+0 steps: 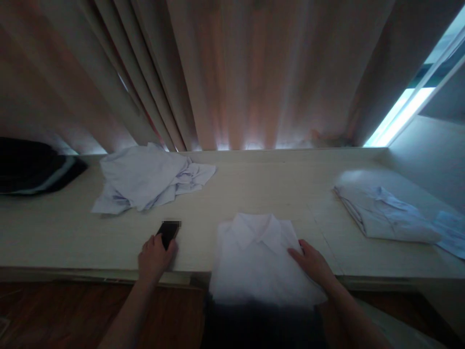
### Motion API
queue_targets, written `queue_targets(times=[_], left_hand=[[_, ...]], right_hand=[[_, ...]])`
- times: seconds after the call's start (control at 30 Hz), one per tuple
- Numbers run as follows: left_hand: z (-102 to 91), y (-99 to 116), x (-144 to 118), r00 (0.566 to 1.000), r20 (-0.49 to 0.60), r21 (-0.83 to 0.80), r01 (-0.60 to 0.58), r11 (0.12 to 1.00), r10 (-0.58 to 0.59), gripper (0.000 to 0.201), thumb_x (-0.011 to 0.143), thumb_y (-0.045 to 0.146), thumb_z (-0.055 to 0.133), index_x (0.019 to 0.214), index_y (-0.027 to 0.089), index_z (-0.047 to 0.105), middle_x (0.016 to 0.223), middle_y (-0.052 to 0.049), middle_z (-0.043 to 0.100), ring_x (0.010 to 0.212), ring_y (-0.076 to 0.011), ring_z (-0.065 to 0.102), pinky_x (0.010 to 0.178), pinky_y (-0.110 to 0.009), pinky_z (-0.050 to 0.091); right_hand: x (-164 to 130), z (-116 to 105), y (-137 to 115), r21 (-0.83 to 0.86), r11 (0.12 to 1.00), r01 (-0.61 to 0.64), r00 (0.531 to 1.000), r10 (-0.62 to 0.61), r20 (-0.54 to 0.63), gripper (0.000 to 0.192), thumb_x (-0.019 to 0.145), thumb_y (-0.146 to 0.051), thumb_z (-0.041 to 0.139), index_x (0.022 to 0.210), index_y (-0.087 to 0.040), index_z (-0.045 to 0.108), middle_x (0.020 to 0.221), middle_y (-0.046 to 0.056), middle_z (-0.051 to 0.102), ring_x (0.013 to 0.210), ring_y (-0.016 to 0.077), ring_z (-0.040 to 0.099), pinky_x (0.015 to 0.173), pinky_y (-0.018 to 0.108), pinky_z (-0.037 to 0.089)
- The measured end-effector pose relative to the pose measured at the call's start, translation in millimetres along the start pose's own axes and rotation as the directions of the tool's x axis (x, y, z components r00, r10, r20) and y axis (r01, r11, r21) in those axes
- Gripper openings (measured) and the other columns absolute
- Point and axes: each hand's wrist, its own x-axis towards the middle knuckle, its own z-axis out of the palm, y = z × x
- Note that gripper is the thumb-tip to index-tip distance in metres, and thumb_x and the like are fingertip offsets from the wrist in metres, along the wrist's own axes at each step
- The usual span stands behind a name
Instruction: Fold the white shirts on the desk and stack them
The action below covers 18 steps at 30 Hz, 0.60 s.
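My left hand [156, 257] is wrapped round a dark smartphone [169, 232] at the front of the pale table. In front of my body lies a white collared shirt [256, 257], folded with its collar facing up and its lower part hanging over the table's front edge. My right hand [311, 259] grips the right side of this shirt between thumb and fingers. Beyond the phone, a crumpled white cloth garment [145, 177] lies in a loose heap.
A folded white garment [390, 213] lies on the right of the table [269, 184], with another light cloth [452, 232] beside it. Dark items [29, 167] occupy the far left. Brown curtains [240, 72] hang along the back, and a wall [432, 160] bounds the right.
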Motion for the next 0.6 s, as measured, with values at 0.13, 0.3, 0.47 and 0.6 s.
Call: queue_targets(times=[0.13, 0.3, 0.47, 0.6], left_hand=[[-0.1, -19, -20, 0.995, -0.075, -0.029, -0.065, 0.997, 0.063, 0.056, 0.084, 0.05, 0.033, 0.122, 0.012, 0.047, 0.123, -0.017, 0.053, 0.115, -0.0302, 0.047, 0.092, -0.041, 0.039], [-9.6, -41, -38, 0.997, -0.043, -0.032, -0.072, 0.997, 0.07, 0.043, 0.084, 0.045, 0.038, 0.111, 0.017, 0.055, 0.116, -0.015, 0.056, 0.114, -0.0299, 0.047, 0.091, -0.041, 0.039], [-12.7, -24, -38, 0.996, -0.039, -0.003, -0.078, 0.997, 0.078, 0.037, 0.083, 0.043, 0.041, 0.107, 0.019, 0.057, 0.115, -0.013, 0.057, 0.112, -0.0293, 0.048, 0.09, -0.042, 0.039], [-9.5, -5, -26, 0.971, -0.056, -0.009, -0.232, 0.973, 0.231, 0.035, 0.083, 0.044, 0.043, 0.104, 0.02, 0.058, 0.125, -0.013, 0.052, 0.114, -0.0288, 0.047, 0.094, -0.042, 0.037]], right_hand=[[2, -4, 5, 0.145, 0.989, 0.028, 0.998, -0.036, 0.053, 0.03, 0.078, -0.048, 0.05, 0.087, -0.02, 0.058, 0.079, 0.007, 0.067, 0.071, 0.0213, 0.061, 0.063, 0.032, 0.042], [4, -6, 9, 0.213, 0.977, -0.005, 0.995, -0.016, 0.099, 0.032, 0.078, -0.05, 0.05, 0.086, -0.02, 0.056, 0.077, 0.007, 0.067, 0.07, 0.0221, 0.062, 0.064, 0.033, 0.043], [4, -6, 9, 0.195, 0.981, -0.006, 0.995, -0.014, 0.102, 0.035, 0.078, -0.053, 0.049, 0.087, -0.02, 0.056, 0.077, 0.006, 0.067, 0.069, 0.0225, 0.062, 0.064, 0.034, 0.043], [2, -7, 6, 0.218, 0.976, -0.018, 0.995, -0.003, 0.097, 0.035, 0.076, -0.052, 0.05, 0.086, -0.02, 0.059, 0.075, 0.007, 0.067, 0.069, 0.0227, 0.062, 0.064, 0.034, 0.043]])
